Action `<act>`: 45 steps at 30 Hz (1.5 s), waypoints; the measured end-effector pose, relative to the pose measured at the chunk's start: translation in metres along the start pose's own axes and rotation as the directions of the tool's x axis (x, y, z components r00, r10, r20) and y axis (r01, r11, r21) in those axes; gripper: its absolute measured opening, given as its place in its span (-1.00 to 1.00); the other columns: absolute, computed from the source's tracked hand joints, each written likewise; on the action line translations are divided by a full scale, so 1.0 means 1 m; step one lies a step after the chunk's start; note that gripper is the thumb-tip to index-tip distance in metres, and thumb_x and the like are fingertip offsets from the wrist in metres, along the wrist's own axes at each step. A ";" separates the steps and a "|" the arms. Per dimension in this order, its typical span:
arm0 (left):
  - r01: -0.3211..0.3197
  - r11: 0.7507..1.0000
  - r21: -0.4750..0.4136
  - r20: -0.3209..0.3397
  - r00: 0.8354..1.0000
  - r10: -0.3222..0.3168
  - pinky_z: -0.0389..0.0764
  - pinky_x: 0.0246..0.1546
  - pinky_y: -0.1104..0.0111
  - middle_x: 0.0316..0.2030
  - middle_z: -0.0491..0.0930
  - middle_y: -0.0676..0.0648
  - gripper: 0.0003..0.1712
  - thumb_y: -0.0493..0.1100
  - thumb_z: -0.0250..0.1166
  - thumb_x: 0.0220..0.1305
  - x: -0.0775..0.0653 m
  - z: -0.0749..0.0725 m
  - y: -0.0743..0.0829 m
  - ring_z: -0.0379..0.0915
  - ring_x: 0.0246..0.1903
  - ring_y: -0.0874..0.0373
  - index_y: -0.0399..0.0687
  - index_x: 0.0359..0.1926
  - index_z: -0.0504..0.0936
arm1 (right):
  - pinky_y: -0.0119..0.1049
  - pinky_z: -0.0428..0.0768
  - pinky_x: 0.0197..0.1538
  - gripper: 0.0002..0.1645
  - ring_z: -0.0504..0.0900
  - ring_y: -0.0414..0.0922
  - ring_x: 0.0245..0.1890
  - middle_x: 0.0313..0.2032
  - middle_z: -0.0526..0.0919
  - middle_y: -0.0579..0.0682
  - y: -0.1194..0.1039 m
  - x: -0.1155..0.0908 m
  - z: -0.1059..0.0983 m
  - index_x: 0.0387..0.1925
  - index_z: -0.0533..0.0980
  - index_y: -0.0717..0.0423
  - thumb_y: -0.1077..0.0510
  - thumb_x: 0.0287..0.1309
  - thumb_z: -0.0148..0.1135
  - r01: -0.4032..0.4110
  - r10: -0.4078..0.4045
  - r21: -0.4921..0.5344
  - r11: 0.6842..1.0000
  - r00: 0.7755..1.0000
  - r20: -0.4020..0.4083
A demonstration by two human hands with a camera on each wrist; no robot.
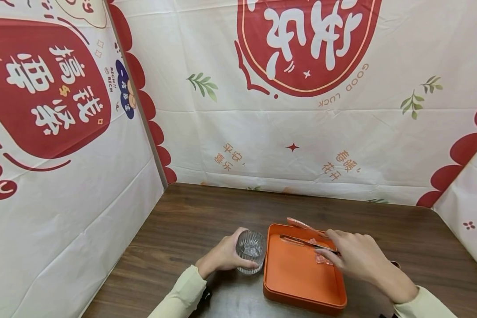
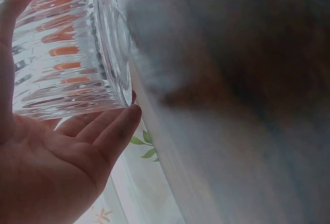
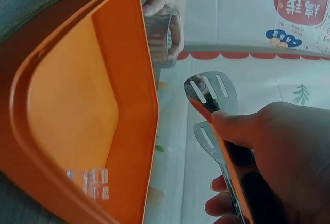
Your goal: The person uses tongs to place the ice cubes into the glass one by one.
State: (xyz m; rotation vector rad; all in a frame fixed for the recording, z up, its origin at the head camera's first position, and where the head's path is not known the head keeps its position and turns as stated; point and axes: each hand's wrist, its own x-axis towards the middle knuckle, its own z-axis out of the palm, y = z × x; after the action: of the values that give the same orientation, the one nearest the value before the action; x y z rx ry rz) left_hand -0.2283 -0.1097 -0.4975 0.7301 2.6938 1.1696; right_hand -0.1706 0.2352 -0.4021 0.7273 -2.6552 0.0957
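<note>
My left hand point(image 1: 226, 252) grips a clear ribbed glass point(image 1: 251, 254), thumb on the near side and fingers round the far side. The glass is upright beside the left wall of a square orange tray point(image 1: 294, 274). My right hand point(image 1: 355, 254) holds metal tongs point(image 1: 302, 241) over the tray's far right part. Their slotted ends point(image 3: 219, 92) stand apart, pointing left, with nothing between them in the right wrist view. Several small clear cubes point(image 3: 98, 182) lie on the tray floor, partly hidden by the right hand in the head view.
The dark wood table point(image 1: 175, 247) extends left of the glass and behind the tray. A printed white cloth point(image 1: 206, 132) hangs along the back, another point(image 1: 63, 221) along the left. A small dark round object point(image 1: 395, 264) shows behind the right wrist.
</note>
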 end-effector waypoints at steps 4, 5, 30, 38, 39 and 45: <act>0.005 1.000 -0.001 -0.001 1.000 -0.005 0.58 -0.12 0.35 -0.12 0.66 -0.04 0.00 0.21 0.64 -0.21 0.000 0.000 0.000 0.59 -0.17 0.20 0.15 0.24 0.34 | -0.33 0.21 -0.67 -0.57 0.33 -0.30 -0.73 -0.66 0.32 -0.33 0.006 -0.004 0.000 -0.39 0.45 -0.07 -0.25 0.03 0.42 -0.022 0.022 -0.004 1.000 1.000 0.016; 0.005 1.000 0.000 -0.002 1.000 -0.005 0.58 -0.12 0.35 -0.12 0.67 -0.04 0.00 0.21 0.64 -0.21 0.000 0.000 0.000 0.59 -0.17 0.20 0.14 0.24 0.34 | -0.32 0.21 -0.67 -0.56 0.33 -0.29 -0.73 -0.67 0.31 -0.33 0.006 -0.005 0.000 -0.40 0.45 -0.07 -0.25 0.03 0.42 -0.028 0.028 -0.004 1.000 0.999 0.022; 0.002 1.000 -0.019 -0.016 1.000 -0.002 0.58 -0.12 0.34 -0.12 0.66 -0.04 -0.01 0.22 0.63 -0.21 -0.001 0.001 0.000 0.58 -0.17 0.20 0.15 0.23 0.34 | -0.22 0.40 -0.65 -0.53 0.50 -0.19 -0.66 -0.51 0.62 -0.19 0.017 -0.013 0.004 -0.26 0.57 0.03 -0.23 0.02 0.43 -0.076 0.081 -0.034 0.997 0.979 0.186; -0.002 1.000 -0.012 -0.020 1.000 0.001 0.59 -0.13 0.34 -0.12 0.66 -0.05 0.00 0.22 0.63 -0.21 -0.002 0.001 0.000 0.58 -0.18 0.20 0.12 0.24 0.34 | -0.16 0.46 -0.62 -0.51 0.57 -0.12 -0.62 -0.45 0.68 -0.11 0.019 -0.014 0.007 -0.25 0.59 0.04 -0.26 0.01 0.41 -0.103 0.112 -0.048 0.994 0.958 0.263; -0.003 1.000 -0.011 -0.020 1.000 0.003 0.59 -0.13 0.34 -0.12 0.66 -0.05 0.00 0.22 0.63 -0.21 -0.001 0.001 0.000 0.58 -0.18 0.20 0.12 0.24 0.34 | -0.15 0.47 -0.61 -0.50 0.58 -0.11 -0.61 -0.43 0.69 -0.10 0.019 -0.013 0.007 -0.25 0.59 0.05 -0.26 0.01 0.41 -0.108 0.118 -0.051 0.993 0.954 0.276; -0.010 1.000 -0.017 -0.021 1.000 0.010 0.59 -0.13 0.36 -0.12 0.66 -0.05 0.00 0.22 0.63 -0.21 -0.002 0.002 0.000 0.59 -0.17 0.20 0.11 0.23 0.34 | -0.13 0.51 -0.58 -0.44 0.59 -0.11 -0.57 -0.42 0.68 -0.09 0.019 -0.011 0.005 -0.18 0.61 0.08 -0.29 0.03 0.39 -0.131 0.146 -0.066 0.989 0.926 0.348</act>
State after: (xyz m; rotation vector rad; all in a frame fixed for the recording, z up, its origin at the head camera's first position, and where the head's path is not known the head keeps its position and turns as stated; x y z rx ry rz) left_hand -0.2264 -0.1095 -0.4988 0.7341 2.6967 1.2076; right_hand -0.1732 0.2562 -0.4100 0.5875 -3.0402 -0.0597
